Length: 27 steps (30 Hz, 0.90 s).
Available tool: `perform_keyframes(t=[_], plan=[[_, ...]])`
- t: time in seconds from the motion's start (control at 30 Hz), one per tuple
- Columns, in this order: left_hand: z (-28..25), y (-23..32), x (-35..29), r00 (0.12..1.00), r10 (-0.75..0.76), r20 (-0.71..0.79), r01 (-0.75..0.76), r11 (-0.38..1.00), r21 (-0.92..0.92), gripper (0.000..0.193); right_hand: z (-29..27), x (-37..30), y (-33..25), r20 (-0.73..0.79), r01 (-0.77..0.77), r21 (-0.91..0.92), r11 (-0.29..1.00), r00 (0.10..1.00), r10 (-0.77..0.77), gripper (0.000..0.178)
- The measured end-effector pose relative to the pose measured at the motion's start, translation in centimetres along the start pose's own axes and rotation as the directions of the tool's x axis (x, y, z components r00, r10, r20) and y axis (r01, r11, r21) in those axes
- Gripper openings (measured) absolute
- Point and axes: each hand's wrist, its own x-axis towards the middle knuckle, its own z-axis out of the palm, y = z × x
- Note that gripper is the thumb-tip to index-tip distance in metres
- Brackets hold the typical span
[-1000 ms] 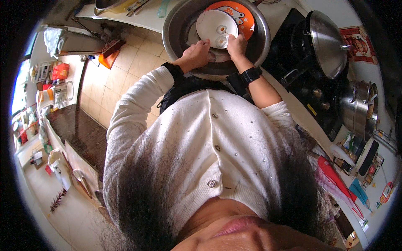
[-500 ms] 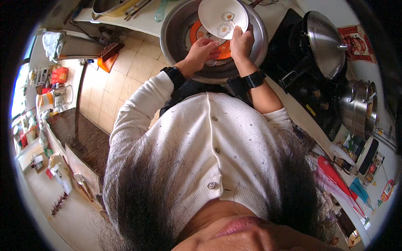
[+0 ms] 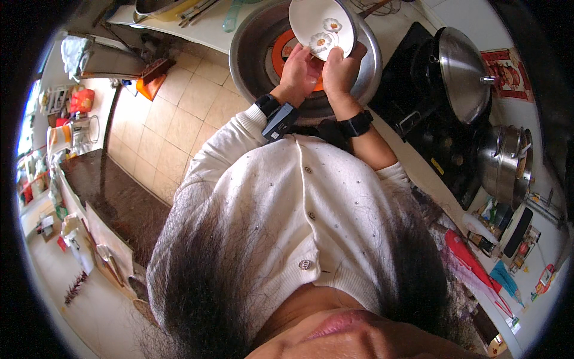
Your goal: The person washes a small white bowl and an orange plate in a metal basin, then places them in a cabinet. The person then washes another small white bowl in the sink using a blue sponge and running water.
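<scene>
A shallow white bowl (image 3: 312,23) printed with daisy-like flowers is tilted over a wide metal basin (image 3: 244,72), its inside showing. My right hand (image 3: 342,73) grips its lower right edge, thumb on the inside and the other fingers mostly hidden behind. At the bowl's lower left edge, the curled fingers of my left hand (image 3: 299,73) meet the rim; their tips are partly hidden. Below the bowl, in the basin, lies an orange-rimmed plate (image 3: 277,55), partly covered by my hands and the bowl.
Right of the basin is a black stove (image 3: 418,90) bearing a pan with a steel lid (image 3: 463,75). A steel pot (image 3: 505,164) stands farther right. Chopsticks (image 3: 200,12) and a green utensil (image 3: 232,17) lie on the counter at upper left. An orange dustpan (image 3: 149,87) is on the tiled floor.
My left hand has moved up and right from over the basin to the bowl's lower edge. The bowl has shifted slightly right and down, still in my right hand.
</scene>
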Motion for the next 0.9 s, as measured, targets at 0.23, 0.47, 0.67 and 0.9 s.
perform_keyframes(t=[0.23, 0.47, 0.67, 0.9], plan=[[0.3, -0.7, -0.1, 0.992, 0.069, 0.103, -0.067, 0.997, -0.026, 0.039, -0.1, 0.0, -0.5, 0.006, -0.018, 0.085, 0.996, 1.000, 0.018, 0.039], [-0.3, -0.8, 0.9, 0.998, 0.053, 0.019, -0.052, 0.997, -0.050, 0.041, -0.3, -0.5, -1.2, 0.048, -0.002, -0.023, 1.000, 0.999, 0.003, 0.036], [0.2, -0.6, 0.0, 0.978, 0.109, 0.177, -0.089, 0.989, -0.115, 0.042, -0.3, -0.3, -1.3, 0.030, 0.030, 0.034, 0.999, 0.999, -0.031, 0.037], [-0.1, -0.4, 0.2, 0.993, 0.096, 0.073, -0.092, 0.994, -0.066, 0.034, -0.1, -0.5, -1.1, 0.058, 0.079, 0.066, 0.995, 0.995, -0.083, 0.036]])
